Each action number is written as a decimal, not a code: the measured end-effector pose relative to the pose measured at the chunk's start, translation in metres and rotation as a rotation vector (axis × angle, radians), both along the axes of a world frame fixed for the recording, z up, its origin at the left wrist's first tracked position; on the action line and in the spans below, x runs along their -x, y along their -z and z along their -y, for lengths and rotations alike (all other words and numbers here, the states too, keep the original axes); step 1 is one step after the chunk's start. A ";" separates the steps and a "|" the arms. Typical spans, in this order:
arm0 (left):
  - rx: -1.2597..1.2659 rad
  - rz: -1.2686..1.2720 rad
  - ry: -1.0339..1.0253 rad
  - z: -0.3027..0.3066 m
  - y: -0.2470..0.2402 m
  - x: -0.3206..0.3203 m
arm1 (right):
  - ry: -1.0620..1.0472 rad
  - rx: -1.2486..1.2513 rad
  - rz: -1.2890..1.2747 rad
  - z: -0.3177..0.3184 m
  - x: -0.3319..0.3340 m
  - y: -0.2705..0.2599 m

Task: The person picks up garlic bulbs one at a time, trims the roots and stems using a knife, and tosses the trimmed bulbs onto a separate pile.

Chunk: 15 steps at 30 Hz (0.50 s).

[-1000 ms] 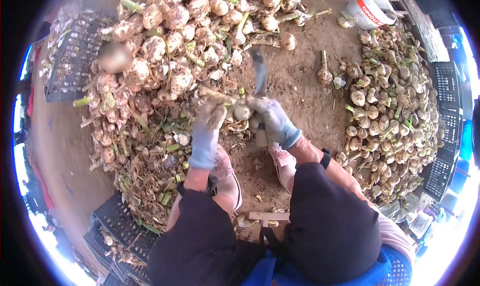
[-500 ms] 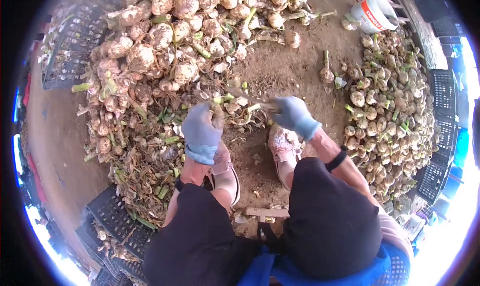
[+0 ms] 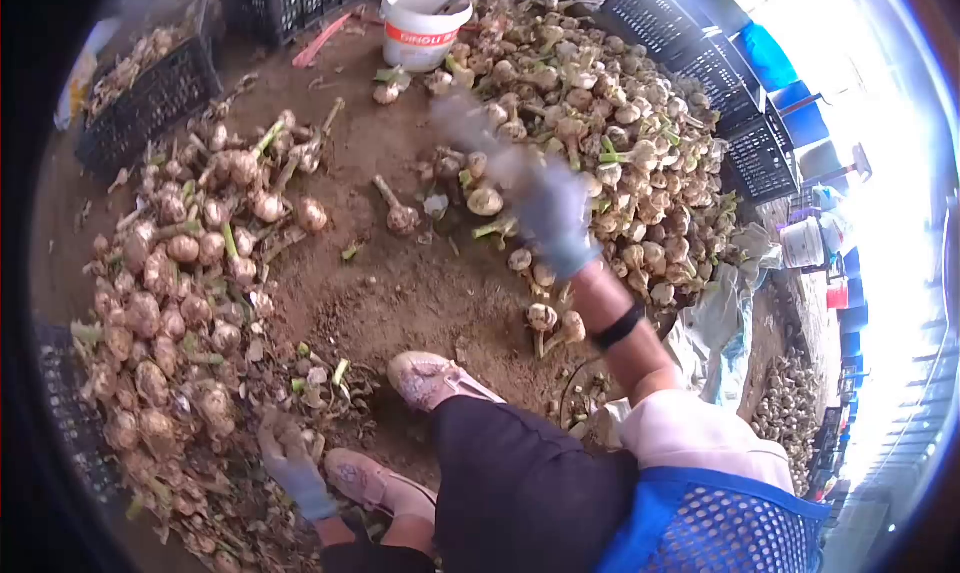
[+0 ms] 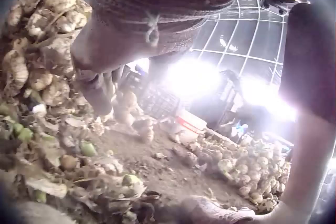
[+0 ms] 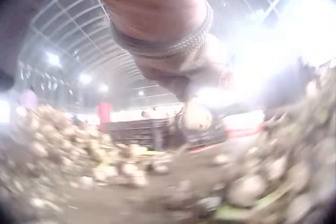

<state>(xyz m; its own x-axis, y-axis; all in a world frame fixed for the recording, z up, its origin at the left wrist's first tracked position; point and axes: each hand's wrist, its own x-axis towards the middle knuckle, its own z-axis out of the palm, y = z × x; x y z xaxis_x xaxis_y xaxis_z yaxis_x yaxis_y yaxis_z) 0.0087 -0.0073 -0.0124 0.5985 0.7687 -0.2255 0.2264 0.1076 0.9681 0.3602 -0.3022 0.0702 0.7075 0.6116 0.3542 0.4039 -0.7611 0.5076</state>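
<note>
Motion blurs my gloved right hand [image 3: 555, 213] at the near-left edge of the trimmed garlic pile [image 3: 640, 173]. A grey knife blade [image 3: 465, 123], also blurred, extends from its fingers. In the right wrist view a pale garlic bulb [image 5: 197, 117] shows at the fingertips of the right hand [image 5: 184, 74]; whether it is gripped there is unclear. Low at the left, my gloved left hand [image 3: 292, 465] is beside the heap of untrimmed garlic [image 3: 160, 323], fingers pointing down and loosely bent. The left wrist view shows that hand [image 4: 105, 50] above stalks and peelings, gripping nothing visible.
A white bucket [image 3: 425, 33] stands beyond the piles. Black crates [image 3: 150, 103] are at the upper left, and more crates [image 3: 760, 153] line the right. One stemmed garlic bulb [image 3: 400, 218] lies on the soil. My shoes [image 3: 435, 378] are between the piles.
The head view has swung to the right. My hands have moved apart: the right out to the trimmed pile, the left beside the untrimmed heap.
</note>
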 end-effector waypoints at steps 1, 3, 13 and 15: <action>-0.046 -0.078 0.035 -0.001 0.005 0.007 | 0.095 -0.373 -0.023 0.040 -0.037 0.006; -0.115 -0.115 0.086 0.010 -0.011 0.002 | 0.282 -0.714 0.262 0.037 -0.038 -0.054; 0.273 -0.112 0.056 0.022 -0.021 -0.009 | -0.071 -0.327 -0.971 -0.179 0.039 0.111; 0.283 -0.028 -0.051 0.022 -0.019 -0.005 | 0.074 -0.345 -0.890 -0.164 0.034 0.113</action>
